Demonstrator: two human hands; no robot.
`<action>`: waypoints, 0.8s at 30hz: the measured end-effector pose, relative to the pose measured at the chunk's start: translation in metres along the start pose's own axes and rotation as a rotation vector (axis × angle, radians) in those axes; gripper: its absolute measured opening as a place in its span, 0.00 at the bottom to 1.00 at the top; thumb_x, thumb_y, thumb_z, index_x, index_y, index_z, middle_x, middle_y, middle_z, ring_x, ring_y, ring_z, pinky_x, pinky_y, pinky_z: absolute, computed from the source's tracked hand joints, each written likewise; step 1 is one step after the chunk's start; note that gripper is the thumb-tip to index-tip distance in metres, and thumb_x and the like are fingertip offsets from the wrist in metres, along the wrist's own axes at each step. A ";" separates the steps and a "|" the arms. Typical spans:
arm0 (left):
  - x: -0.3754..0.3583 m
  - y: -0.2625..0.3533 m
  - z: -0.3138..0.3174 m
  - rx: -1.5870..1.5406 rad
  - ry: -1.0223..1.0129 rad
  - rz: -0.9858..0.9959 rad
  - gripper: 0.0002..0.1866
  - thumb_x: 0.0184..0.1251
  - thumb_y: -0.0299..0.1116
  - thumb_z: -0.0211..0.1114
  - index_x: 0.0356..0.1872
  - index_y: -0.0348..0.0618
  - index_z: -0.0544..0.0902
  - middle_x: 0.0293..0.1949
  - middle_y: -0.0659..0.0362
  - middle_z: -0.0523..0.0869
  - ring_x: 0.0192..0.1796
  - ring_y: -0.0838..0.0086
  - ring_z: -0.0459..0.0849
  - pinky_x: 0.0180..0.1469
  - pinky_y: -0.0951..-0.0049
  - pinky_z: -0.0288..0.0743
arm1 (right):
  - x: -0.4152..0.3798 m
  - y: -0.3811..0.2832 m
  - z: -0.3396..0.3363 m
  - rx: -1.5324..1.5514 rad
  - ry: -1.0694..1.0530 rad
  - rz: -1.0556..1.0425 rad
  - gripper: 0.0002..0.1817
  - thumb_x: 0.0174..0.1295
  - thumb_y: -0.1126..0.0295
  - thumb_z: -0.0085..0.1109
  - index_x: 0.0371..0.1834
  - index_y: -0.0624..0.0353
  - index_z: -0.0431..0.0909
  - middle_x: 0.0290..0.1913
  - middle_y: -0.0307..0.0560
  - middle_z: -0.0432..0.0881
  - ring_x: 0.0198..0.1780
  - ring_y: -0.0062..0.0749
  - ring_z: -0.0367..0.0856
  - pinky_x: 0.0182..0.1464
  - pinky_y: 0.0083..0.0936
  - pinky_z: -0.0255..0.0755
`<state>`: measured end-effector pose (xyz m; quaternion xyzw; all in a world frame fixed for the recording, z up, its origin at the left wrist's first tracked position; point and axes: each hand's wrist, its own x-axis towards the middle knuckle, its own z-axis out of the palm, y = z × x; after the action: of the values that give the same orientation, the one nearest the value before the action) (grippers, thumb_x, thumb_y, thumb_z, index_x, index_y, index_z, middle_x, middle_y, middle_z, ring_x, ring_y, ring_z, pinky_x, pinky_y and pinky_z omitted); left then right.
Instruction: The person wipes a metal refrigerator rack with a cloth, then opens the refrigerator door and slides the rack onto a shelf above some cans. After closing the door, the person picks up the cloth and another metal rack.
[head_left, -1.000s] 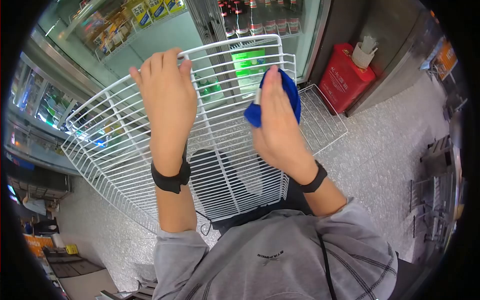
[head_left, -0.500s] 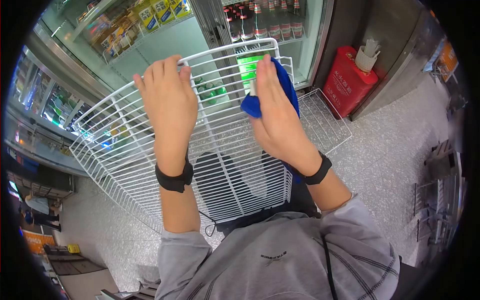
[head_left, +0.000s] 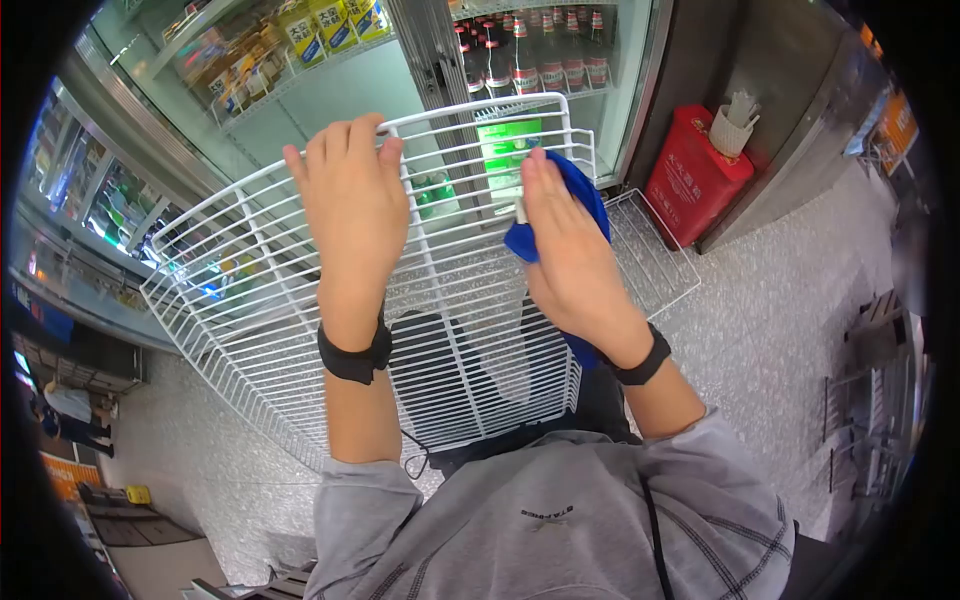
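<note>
A white wire rack (head_left: pixel 432 275) is tilted up in front of my body, over my legs. My left hand (head_left: pixel 355 215) has its fingers hooked over the rack's far top rail. On the right side of the rack, my right hand (head_left: pixel 575 255) presses a blue cloth (head_left: pixel 583 190) against the wires, fingers long and close together. Part of the cloth is hidden under the palm and fingers. A black band circles each wrist.
Ahead stands a glass-fronted fridge with bottles (head_left: pixel 525 60) and yellow packets (head_left: pixel 335 25). A second wire rack (head_left: pixel 655 250) lies on the floor at right, near a red fire-extinguisher box (head_left: pixel 697 178) with a white cup (head_left: pixel 731 132). People (head_left: pixel 75 410) are far left.
My right hand and the cloth have slid toward me and slightly right along the rack. The rack and my left hand appear shifted slightly right; the left grip is unchanged.
</note>
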<state>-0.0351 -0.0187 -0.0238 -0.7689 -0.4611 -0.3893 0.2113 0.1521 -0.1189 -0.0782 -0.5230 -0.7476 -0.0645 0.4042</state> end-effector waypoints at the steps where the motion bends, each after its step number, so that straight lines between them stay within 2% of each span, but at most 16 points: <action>1: 0.000 0.002 0.000 0.001 0.013 -0.002 0.12 0.69 0.34 0.60 0.49 0.43 0.80 0.45 0.55 0.81 0.57 0.56 0.75 0.70 0.37 0.54 | -0.001 0.001 -0.002 0.037 0.018 -0.004 0.39 0.48 0.82 0.50 0.70 0.77 0.57 0.72 0.72 0.60 0.73 0.61 0.61 0.70 0.44 0.61; 4: 0.000 0.007 0.002 0.008 0.024 0.004 0.12 0.69 0.35 0.61 0.49 0.42 0.80 0.45 0.54 0.80 0.57 0.56 0.75 0.70 0.37 0.54 | 0.005 -0.007 0.004 0.116 0.003 -0.091 0.40 0.47 0.82 0.52 0.70 0.78 0.56 0.72 0.75 0.59 0.73 0.63 0.60 0.71 0.44 0.59; 7: 0.000 0.006 0.000 0.000 0.004 0.021 0.17 0.68 0.40 0.63 0.52 0.42 0.79 0.47 0.53 0.80 0.58 0.55 0.75 0.71 0.37 0.52 | 0.013 -0.037 0.016 0.299 -0.128 -0.193 0.39 0.48 0.82 0.54 0.69 0.79 0.57 0.73 0.73 0.57 0.73 0.63 0.59 0.73 0.43 0.57; 9: 0.000 0.004 -0.006 -0.041 -0.027 0.024 0.21 0.68 0.46 0.63 0.55 0.43 0.78 0.49 0.51 0.80 0.59 0.53 0.74 0.71 0.38 0.50 | 0.018 -0.030 0.020 0.397 -0.070 -0.202 0.38 0.48 0.84 0.53 0.69 0.75 0.59 0.74 0.72 0.57 0.73 0.62 0.60 0.73 0.42 0.58; 13: -0.001 -0.003 -0.015 -0.053 -0.084 0.077 0.33 0.55 0.52 0.72 0.57 0.42 0.76 0.51 0.50 0.79 0.60 0.52 0.74 0.70 0.40 0.50 | 0.021 -0.017 0.012 0.465 -0.050 -0.147 0.39 0.48 0.88 0.51 0.70 0.66 0.62 0.75 0.70 0.54 0.73 0.62 0.61 0.70 0.39 0.63; 14: -0.001 -0.003 -0.019 -0.055 -0.094 0.095 0.36 0.52 0.53 0.74 0.58 0.41 0.76 0.52 0.50 0.79 0.60 0.52 0.73 0.71 0.41 0.50 | 0.022 -0.013 0.015 0.439 0.034 -0.113 0.34 0.50 0.88 0.52 0.66 0.62 0.67 0.74 0.66 0.57 0.67 0.59 0.70 0.64 0.38 0.71; 17: 0.000 0.002 -0.023 -0.039 -0.115 0.101 0.41 0.45 0.54 0.77 0.58 0.41 0.75 0.52 0.50 0.78 0.60 0.52 0.73 0.71 0.41 0.49 | 0.024 -0.010 0.015 0.722 0.121 0.089 0.28 0.52 0.87 0.55 0.60 0.62 0.71 0.70 0.60 0.62 0.61 0.50 0.78 0.59 0.35 0.76; 18: -0.001 0.004 -0.024 -0.027 -0.118 0.093 0.42 0.42 0.54 0.78 0.58 0.41 0.75 0.52 0.50 0.78 0.60 0.52 0.73 0.71 0.41 0.49 | 0.026 -0.012 0.018 0.693 0.172 0.063 0.24 0.54 0.86 0.58 0.57 0.62 0.72 0.66 0.56 0.64 0.54 0.43 0.81 0.52 0.31 0.78; 21: -0.001 0.005 -0.021 -0.008 -0.101 0.076 0.42 0.41 0.53 0.78 0.57 0.41 0.75 0.51 0.49 0.78 0.60 0.52 0.73 0.71 0.41 0.49 | 0.022 -0.017 0.015 0.570 0.197 0.071 0.26 0.52 0.85 0.61 0.57 0.60 0.72 0.64 0.56 0.66 0.58 0.48 0.78 0.54 0.33 0.76; 24: -0.001 0.006 -0.018 -0.009 -0.096 0.062 0.40 0.42 0.52 0.78 0.57 0.41 0.75 0.51 0.49 0.78 0.60 0.52 0.73 0.71 0.41 0.49 | 0.001 -0.014 0.018 0.161 0.259 0.025 0.29 0.50 0.80 0.66 0.59 0.61 0.72 0.64 0.58 0.67 0.63 0.51 0.73 0.59 0.38 0.71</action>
<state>-0.0371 -0.0342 -0.0136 -0.8016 -0.4447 -0.3474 0.1976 0.1310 -0.1150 -0.0850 -0.4855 -0.6853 -0.0665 0.5387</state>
